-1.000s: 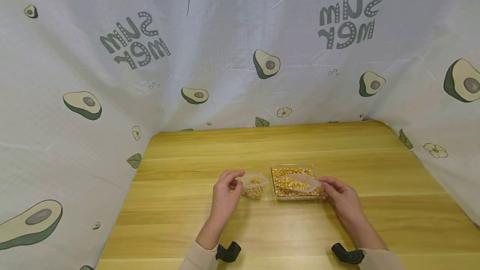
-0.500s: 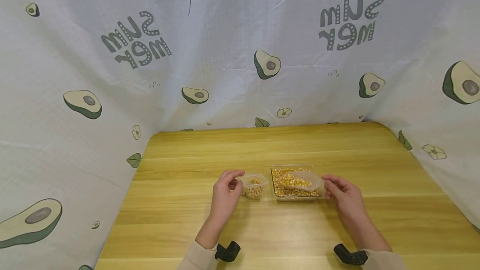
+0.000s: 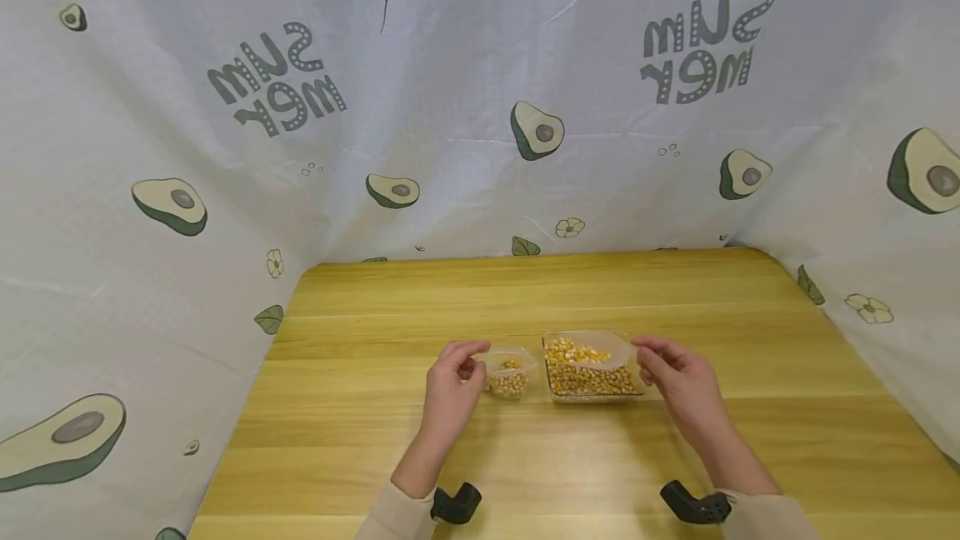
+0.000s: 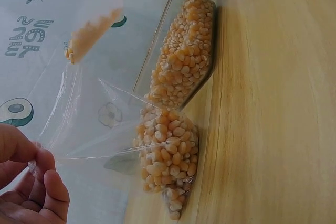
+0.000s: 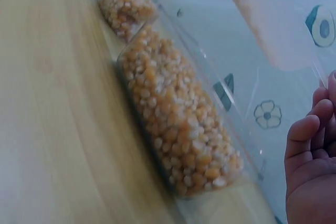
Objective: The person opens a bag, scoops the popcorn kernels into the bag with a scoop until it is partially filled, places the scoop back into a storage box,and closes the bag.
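Head view: left hand (image 3: pixel 452 382) pinches the rim of a small clear bag (image 3: pixel 509 372) of corn kernels standing on the tabletop (image 3: pixel 375 407). Right hand (image 3: pixel 675 377) grips a clear scoop (image 3: pixel 600 352) loaded with kernels, raised over the clear tray (image 3: pixel 592 377) of corn. Bag lies just left of the tray; scoop's long axis runs right to left, mouth toward the bag. Right hand is the nearer one to the scoop and tray.

Left wrist view: left hand's fingers (image 4: pixel 50 190) pinch the bag's film (image 4: pixel 105 129), mouth held open; kernels (image 4: pixel 168 156) sit in the bottom, touching the tray wall (image 4: pixel 181 51). Scoop load (image 4: pixel 89 32) hangs above the bag.

Right wrist view: blurred. Right hand's fingers (image 5: pixel 307 145) curl at the scoop handle (image 5: pixel 315 72); tray (image 5: pixel 178 129) below, bag (image 5: pixel 126 6) beyond its far end.
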Motion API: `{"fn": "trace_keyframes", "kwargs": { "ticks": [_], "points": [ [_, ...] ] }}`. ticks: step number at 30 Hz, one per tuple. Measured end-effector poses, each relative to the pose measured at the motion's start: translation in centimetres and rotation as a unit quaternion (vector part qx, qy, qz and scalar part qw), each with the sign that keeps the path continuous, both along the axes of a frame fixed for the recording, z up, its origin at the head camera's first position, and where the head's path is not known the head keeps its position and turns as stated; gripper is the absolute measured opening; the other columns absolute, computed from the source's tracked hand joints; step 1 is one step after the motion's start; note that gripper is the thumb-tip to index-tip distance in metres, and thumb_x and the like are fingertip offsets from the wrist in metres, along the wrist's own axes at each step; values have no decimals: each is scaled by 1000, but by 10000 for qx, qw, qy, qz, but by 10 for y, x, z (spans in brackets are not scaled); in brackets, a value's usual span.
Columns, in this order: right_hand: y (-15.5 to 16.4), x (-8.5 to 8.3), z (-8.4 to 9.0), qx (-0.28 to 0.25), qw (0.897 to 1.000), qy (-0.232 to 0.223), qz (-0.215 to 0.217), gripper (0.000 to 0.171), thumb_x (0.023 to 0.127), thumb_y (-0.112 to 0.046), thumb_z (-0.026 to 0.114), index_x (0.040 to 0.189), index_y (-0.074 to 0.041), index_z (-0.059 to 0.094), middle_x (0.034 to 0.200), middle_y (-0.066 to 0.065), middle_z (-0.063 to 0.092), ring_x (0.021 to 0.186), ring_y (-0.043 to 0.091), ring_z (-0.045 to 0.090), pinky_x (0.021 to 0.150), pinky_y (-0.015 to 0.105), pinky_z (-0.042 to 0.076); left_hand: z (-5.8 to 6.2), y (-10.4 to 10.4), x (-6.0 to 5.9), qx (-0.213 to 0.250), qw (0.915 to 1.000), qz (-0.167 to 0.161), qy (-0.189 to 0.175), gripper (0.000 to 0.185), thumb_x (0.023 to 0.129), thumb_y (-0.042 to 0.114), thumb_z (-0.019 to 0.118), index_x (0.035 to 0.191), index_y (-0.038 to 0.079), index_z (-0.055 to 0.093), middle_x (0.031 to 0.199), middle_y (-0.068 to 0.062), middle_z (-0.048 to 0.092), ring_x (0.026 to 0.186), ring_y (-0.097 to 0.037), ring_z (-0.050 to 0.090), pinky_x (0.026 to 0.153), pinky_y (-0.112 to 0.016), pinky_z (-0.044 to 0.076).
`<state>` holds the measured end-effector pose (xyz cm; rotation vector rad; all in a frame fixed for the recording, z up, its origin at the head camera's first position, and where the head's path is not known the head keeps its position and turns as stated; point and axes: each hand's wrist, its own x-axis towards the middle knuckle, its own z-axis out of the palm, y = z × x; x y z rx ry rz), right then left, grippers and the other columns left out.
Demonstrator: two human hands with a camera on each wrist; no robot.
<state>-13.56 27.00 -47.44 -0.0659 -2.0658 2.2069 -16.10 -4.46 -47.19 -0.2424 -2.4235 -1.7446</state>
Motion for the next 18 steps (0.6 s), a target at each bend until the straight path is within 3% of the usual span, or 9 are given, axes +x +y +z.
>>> {"fn": "trace_keyframes", "kwargs": {
  "ticks": [11, 18],
  "points": [
    [-22, -4, 18, 420, 9991, -4, 46, 20, 99, -18, 62, 110, -4, 71, 86, -8, 63, 69, 8, 53, 62, 26, 50, -1, 0, -2, 64, 9999, -31, 78, 27, 92, -3, 60, 115, 4, 73, 110, -7, 68, 80, -9, 57, 69, -18, 50],
    [-33, -8, 23, 1047, 9943, -172, -110, 28, 98, -23, 64, 113, 0, 69, 78, -4, 61, 69, 11, 53, 63, 28, 50, -2, 0, -2, 27, 9999, -40, 109, 27, 92, -2, 60, 114, 3, 73, 111, -6, 68, 79, -8, 57, 68, -19, 51]
  ]
}}
